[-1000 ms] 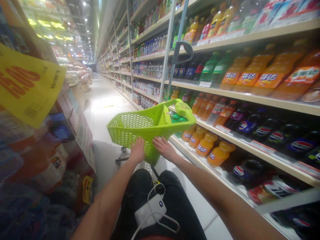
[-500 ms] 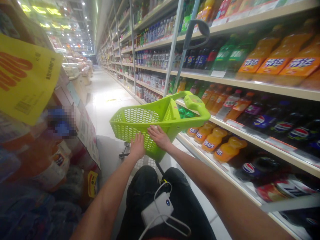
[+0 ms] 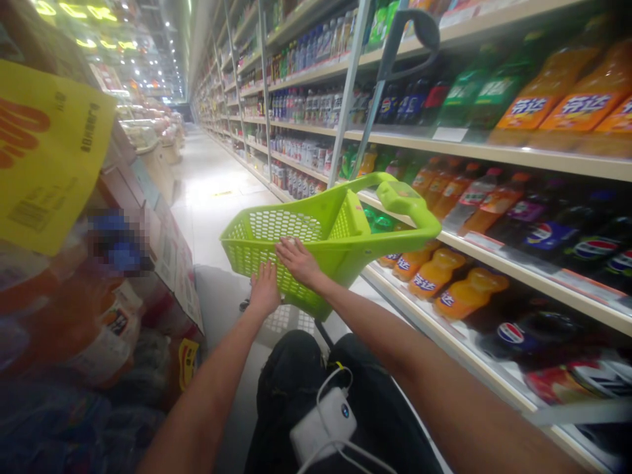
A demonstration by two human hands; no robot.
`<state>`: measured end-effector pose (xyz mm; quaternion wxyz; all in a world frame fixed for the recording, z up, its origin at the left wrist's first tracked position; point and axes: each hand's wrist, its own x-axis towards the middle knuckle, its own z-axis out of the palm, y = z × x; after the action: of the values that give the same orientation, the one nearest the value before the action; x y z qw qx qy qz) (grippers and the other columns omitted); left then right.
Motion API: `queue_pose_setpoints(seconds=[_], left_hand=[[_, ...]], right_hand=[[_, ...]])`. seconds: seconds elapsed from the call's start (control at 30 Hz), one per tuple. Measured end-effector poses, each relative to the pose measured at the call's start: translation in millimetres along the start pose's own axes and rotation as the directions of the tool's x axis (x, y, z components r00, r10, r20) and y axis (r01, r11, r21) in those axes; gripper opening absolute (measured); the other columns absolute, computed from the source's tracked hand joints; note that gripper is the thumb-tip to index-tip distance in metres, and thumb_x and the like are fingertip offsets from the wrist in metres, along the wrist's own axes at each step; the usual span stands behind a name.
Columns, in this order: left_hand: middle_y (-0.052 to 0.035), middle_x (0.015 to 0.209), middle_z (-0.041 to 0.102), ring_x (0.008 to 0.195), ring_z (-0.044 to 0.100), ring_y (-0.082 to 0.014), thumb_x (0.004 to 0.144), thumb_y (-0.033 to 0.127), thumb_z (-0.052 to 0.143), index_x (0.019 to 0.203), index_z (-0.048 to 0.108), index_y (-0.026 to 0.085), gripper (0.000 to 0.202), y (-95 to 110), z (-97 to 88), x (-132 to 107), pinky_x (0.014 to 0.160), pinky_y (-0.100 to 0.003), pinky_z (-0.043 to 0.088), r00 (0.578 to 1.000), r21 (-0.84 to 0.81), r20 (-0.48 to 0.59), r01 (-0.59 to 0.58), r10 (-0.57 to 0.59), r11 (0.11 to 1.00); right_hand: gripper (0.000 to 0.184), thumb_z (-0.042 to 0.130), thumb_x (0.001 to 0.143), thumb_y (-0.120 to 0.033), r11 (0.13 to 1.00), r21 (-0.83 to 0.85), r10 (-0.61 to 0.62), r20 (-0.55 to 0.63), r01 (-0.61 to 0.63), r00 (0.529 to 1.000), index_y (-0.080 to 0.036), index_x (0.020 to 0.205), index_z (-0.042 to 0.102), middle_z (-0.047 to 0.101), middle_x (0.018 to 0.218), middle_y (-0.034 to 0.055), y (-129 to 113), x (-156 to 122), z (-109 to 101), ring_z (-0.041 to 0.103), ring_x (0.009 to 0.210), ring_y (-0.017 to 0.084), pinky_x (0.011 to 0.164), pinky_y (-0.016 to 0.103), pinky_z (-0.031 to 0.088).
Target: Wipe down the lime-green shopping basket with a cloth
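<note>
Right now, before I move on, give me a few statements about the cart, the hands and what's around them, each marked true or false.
1. The left hand and the right hand are both at the side of the green cart. True.
2. The left hand is higher in the picture than the right hand. False: the left hand is lower.
3. Drink shelves stand on the right. True.
4. The yellow price sign is on the right. False: it is on the left.
5. The white device lies inside the green cart. False: it shows over the dark trousers.
</note>
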<state>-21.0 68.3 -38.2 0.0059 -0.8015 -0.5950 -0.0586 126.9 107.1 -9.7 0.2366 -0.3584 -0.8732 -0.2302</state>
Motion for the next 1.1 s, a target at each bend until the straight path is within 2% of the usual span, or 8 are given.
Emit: queue_pose_setpoints(seconds=[0.17,0.27,0.47,0.57,0.83,0.93,1.1], left_hand=[[-0.0104,0.15,0.013,0.137,0.01,-0.0249,0.072,0.016,0.045,0.139,0.021,0.012,0.071,-13.9,8.3,-2.6,0.108,-0.05,0.016,0.999,0.006,0.025,0.021,-0.021,1.0],[-0.0105,0.15,0.013,0.137,0.009,-0.0251,0.072,0.016,0.045,0.139,0.021,0.011,0.071,-23.4,11.6,-3.1,0.108,-0.05,0.016,0.998,0.001,0.052,0.046,-0.046,0.999],[-0.0102,0.15,0.01,0.137,0.007,-0.0248,0.071,0.015,0.045,0.139,0.02,0.009,0.073,-38.2,4.6,2.7,0.109,-0.05,0.014,0.989,0.006,0.082,0.126,-0.126,0.992],[-0.0095,0.15,0.01,0.137,0.007,-0.0241,0.072,0.014,0.042,0.139,0.019,0.009,0.072,-44.6,1.3,4.6,0.109,-0.049,0.014,0.988,0.011,0.066,0.142,-0.142,0.99],[-0.0098,0.15,0.011,0.137,0.009,-0.0242,0.071,0.011,0.041,0.139,0.021,0.009,0.07,-65.0,5.4,-0.9,0.108,-0.05,0.016,0.983,0.031,0.048,0.174,-0.175,0.984],[-0.0107,0.15,0.013,0.137,0.01,-0.0246,0.071,0.011,0.041,0.139,0.021,0.009,0.071,-69.7,3.2,0.7,0.107,-0.05,0.018,0.984,0.031,0.041,0.175,-0.176,0.984],[-0.0113,0.149,0.013,0.137,0.009,-0.025,0.071,0.012,0.04,0.139,0.019,0.01,0.072,-73.9,-3.6,7.3,0.107,-0.052,0.018,0.984,0.037,0.015,0.18,-0.18,0.983]], right_hand=[[0.033,0.044,0.084,-0.009,0.997,0.027,-0.075,0.125,0.072,0.989,-0.012,0.114,0.057,0.053,0.127,0.0121,-14.4,-22.6,38.0,0.037,0.127,0.024,0.105,0.048,0.031],[0.031,0.044,0.085,-0.011,0.994,0.047,-0.11,0.166,0.103,0.98,-0.013,0.113,0.058,0.055,0.125,0.0119,-23.9,-22.0,46.7,0.04,0.125,0.023,0.103,0.048,0.032],[0.039,0.04,0.086,-0.008,0.996,0.06,-0.07,0.026,0.068,0.997,-0.016,0.122,0.05,0.046,0.134,0.0114,-28.0,34.1,35.4,0.032,0.13,0.022,0.109,0.052,0.018],[0.041,0.039,0.085,-0.006,0.996,0.048,-0.074,0.024,0.073,0.997,-0.016,0.123,0.049,0.046,0.134,0.0115,-26.2,51.6,39.9,0.033,0.129,0.021,0.11,0.052,0.015],[0.032,0.043,0.085,-0.011,0.987,0.022,-0.159,0.127,0.158,0.979,-0.008,0.113,0.057,0.053,0.126,0.0144,-37.7,23.8,78.8,0.04,0.125,0.026,0.104,0.049,0.031],[0.033,0.043,0.086,-0.013,0.985,0.04,-0.171,0.107,0.167,0.98,-0.009,0.116,0.055,0.051,0.128,0.0142,-41.6,34.7,74.6,0.037,0.127,0.026,0.104,0.05,0.03],[0.037,0.04,0.086,-0.01,0.994,0.052,-0.094,0.036,0.092,0.995,-0.01,0.121,0.051,0.044,0.135,0.0132,-40.1,76.2,52.7,0.028,0.131,0.024,0.108,0.053,0.018]])
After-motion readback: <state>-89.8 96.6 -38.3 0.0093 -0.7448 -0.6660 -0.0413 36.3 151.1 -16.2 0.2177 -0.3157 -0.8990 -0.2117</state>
